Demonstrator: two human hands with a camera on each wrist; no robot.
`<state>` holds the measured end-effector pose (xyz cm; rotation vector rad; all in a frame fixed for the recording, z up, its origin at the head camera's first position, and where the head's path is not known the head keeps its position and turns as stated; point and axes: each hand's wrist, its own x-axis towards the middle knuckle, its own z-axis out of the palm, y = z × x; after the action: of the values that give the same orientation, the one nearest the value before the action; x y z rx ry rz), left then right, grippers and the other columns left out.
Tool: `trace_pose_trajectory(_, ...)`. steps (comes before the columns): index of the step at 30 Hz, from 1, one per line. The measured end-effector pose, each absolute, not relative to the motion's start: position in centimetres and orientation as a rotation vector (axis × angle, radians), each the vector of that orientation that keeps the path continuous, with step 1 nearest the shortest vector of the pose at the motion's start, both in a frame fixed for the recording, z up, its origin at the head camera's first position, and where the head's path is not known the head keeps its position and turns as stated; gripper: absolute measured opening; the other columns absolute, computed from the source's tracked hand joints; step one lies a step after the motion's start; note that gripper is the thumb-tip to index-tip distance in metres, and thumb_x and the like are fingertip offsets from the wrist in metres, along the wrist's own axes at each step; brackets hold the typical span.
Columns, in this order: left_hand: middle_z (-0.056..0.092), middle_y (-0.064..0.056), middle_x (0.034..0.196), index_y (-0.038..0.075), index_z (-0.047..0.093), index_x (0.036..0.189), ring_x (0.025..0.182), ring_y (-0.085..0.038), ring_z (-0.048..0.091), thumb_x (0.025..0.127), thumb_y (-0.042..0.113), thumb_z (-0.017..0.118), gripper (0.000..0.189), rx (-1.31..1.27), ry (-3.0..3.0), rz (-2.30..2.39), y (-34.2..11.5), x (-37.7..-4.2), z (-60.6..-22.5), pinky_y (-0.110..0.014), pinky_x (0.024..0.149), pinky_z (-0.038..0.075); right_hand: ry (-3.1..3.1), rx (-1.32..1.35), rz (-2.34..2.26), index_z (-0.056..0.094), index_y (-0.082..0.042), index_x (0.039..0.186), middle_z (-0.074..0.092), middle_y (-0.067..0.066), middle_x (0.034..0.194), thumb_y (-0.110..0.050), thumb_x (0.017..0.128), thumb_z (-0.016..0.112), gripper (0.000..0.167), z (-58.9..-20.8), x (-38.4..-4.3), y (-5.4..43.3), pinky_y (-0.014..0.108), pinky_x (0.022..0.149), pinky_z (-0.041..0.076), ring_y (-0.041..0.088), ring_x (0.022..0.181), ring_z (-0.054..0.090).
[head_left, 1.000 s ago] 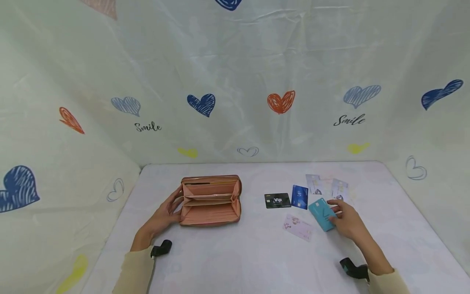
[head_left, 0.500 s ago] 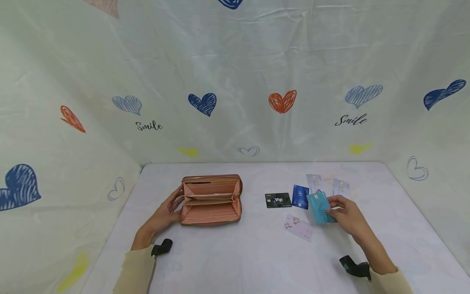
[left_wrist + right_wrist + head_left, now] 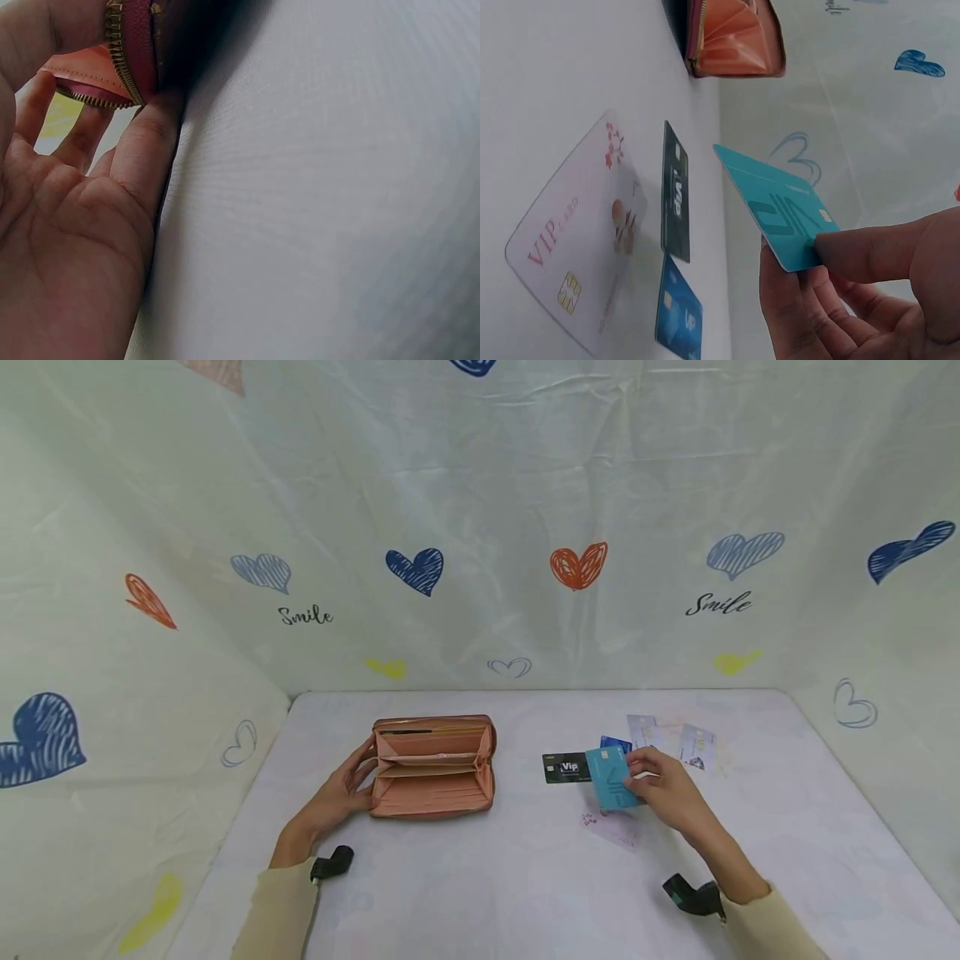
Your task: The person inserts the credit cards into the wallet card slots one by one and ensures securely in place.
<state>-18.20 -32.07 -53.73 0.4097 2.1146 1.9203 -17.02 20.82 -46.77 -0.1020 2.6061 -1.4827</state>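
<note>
An unzipped pinkish-brown wallet (image 3: 431, 795) stands open on the table, its inner compartments showing. My left hand (image 3: 330, 806) holds the wallet by its left edge; in the left wrist view the thumb and fingers are around its zipper edge (image 3: 120, 56). My right hand (image 3: 675, 797) pinches a teal card (image 3: 607, 778) between thumb and fingers, raised above the table. Beneath or beside it lie a black VIP card (image 3: 564, 767), a blue card (image 3: 679, 311) and a pale pink VIP card (image 3: 581, 240). The teal card partly covers these in the head view.
Two pale cards (image 3: 697, 745) lie at the back right of the white table (image 3: 480, 893). A hanging cloth (image 3: 480, 510) with printed hearts rises behind the table's back edge. A black wrist camera (image 3: 693, 896) sits on the right forearm.
My right hand has lifted the teal card off the table and carried it left, over the blue and black cards. The left hand stays on the wallet.
</note>
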Motion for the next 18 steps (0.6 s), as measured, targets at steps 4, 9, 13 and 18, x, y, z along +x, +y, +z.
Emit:
trace_pose_trajectory(4, 0.016, -0.024, 0.166, 0.013, 0.007, 0.172, 0.149, -0.002, 0.032, 0.086, -0.015, 0.074, 0.112, 0.380, 2.115, 1.918, -31.9, -18.3, -53.7, -0.013, 0.107, 0.041, 2.585, -0.116, -1.499, 0.058, 0.009, 0.128, 0.065, 0.016, 0.106, 0.003, 0.101, 0.061, 0.028, -46.8, -17.2, 19.5, 0.031, 0.071, 0.059, 0.025, 0.091, 0.067)
trace_pose_trajectory(9, 0.019, -0.023, 0.164, 0.012, 0.007, 0.172, 0.160, -0.043, 0.013, 0.085, -0.014, 0.075, 0.113, 0.350, 2.143, 1.899, -31.9, -18.2, -53.4, -0.012, 0.106, 0.041, 2.552, -0.168, -1.546, 0.060, 0.009, 0.125, 0.064, 0.015, 0.103, 0.005, 0.100, 0.061, 0.025, -46.7, -17.5, 17.9, 0.036, 0.071, 0.060, 0.023, 0.086, 0.066)
trace_pose_trajectory(13, 0.020, -0.021, 0.163, 0.013, 0.007, 0.172, 0.159, -0.043, 0.014, 0.086, -0.012, 0.076, 0.113, 0.362, 2.166, 1.884, -31.8, -18.2, -53.4, -0.012, 0.106, 0.041, 2.552, -0.205, -1.561, 0.061, 0.008, 0.124, 0.065, 0.015, 0.102, 0.005, 0.100, 0.061, 0.024, -46.1, -17.6, 16.7, 0.037, 0.072, 0.060, 0.022, 0.084, 0.065)
trace_pose_trajectory(18, 0.018, -0.024, 0.164, 0.012, 0.007, 0.172, 0.158, -0.031, 0.022, 0.087, -0.011, 0.075, 0.111, 0.381, 2.159, 1.898, -31.9, -18.1, -53.6, -0.013, 0.107, 0.041, 2.563, -0.246, -1.571, 0.063, 0.006, 0.121, 0.066, 0.014, 0.101, 0.005, 0.101, 0.062, 0.020, -45.7, -18.0, 15.3, 0.040, 0.072, 0.060, 0.022, 0.080, 0.064)
